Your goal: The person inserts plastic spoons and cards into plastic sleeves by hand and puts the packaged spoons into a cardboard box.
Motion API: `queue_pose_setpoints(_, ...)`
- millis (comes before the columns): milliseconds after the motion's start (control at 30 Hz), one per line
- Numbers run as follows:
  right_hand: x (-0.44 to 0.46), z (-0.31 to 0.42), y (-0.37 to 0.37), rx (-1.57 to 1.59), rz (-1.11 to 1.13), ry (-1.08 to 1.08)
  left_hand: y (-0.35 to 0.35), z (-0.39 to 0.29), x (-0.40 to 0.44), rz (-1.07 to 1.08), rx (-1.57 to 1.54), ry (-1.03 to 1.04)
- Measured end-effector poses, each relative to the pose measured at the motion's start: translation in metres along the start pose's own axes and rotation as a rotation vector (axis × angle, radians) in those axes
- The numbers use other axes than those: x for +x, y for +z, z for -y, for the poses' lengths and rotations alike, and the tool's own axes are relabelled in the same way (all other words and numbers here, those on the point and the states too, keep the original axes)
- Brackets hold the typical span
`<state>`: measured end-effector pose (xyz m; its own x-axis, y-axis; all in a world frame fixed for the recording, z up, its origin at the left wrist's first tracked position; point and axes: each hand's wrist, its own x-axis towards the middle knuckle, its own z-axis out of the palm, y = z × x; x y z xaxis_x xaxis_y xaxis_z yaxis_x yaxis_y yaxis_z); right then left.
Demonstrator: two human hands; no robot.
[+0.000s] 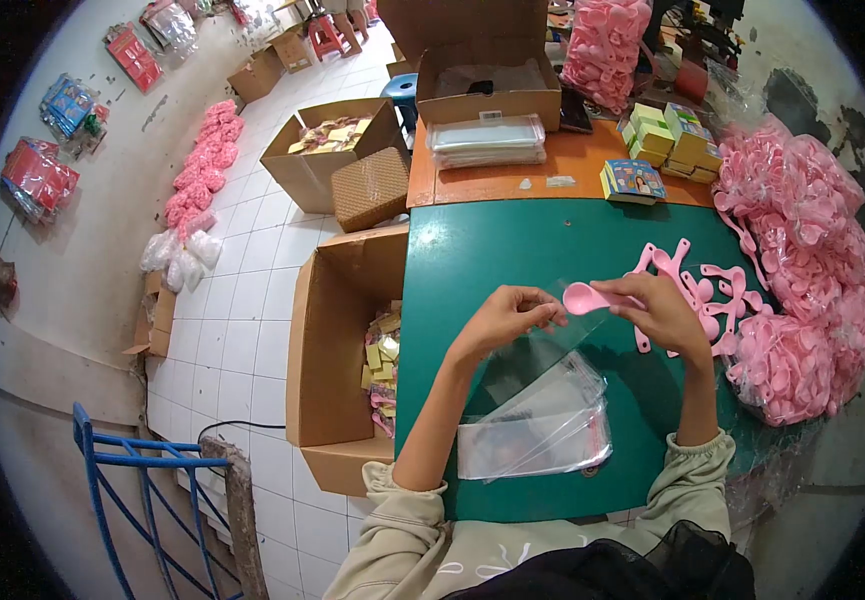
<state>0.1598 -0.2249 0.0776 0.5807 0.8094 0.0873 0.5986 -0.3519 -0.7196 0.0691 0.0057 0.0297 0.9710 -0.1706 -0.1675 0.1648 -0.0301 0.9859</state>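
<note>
Left hand (512, 318) pinches clear bag (544, 352), right hand (660, 312) a pink spoon (584, 298); carton (329, 345) holds packets (382, 362).

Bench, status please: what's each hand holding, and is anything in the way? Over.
Left hand pinching clear bag. Right hand gripping pink spoon, bowl at bag; inside or not, can't tell. No obstacle seen between them.

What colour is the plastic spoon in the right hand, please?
The plastic spoon in the right hand is pink, seen best in the head view.
</note>
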Motion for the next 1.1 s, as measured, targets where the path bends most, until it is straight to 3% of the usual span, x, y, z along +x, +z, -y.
queue_pose_setpoints(100, 0.001, 0.017, -0.002, 0.139, -0.061, 0.106, 0.001, -0.002, 0.000, -0.015, 0.022, -0.007)
queue_pose_setpoints(500, 0.003, 0.028, 0.000, 0.050, -0.065, -0.042, 0.002, -0.002, 0.000, -0.060, 0.019, 0.033)
queue_pose_setpoints(700, 0.003, 0.045, -0.003, 0.046, -0.117, 0.028, -0.001, -0.004, -0.002, -0.076, -0.017, 0.047)
queue_pose_setpoints(867, 0.002, 0.039, 0.000, 0.027, -0.070, -0.014, 0.000, -0.013, -0.005, -0.101, -0.042, 0.019)
queue_pose_setpoints(1000, 0.001, 0.034, -0.001, -0.041, 0.012, -0.055, -0.002, 0.010, 0.004, 0.000, -0.022, 0.066)
queue_pose_setpoints(1100, 0.000, 0.029, -0.004, 0.007, 0.216, -0.066, 0.004, 0.005, 0.001, 0.084, 0.005, 0.101)
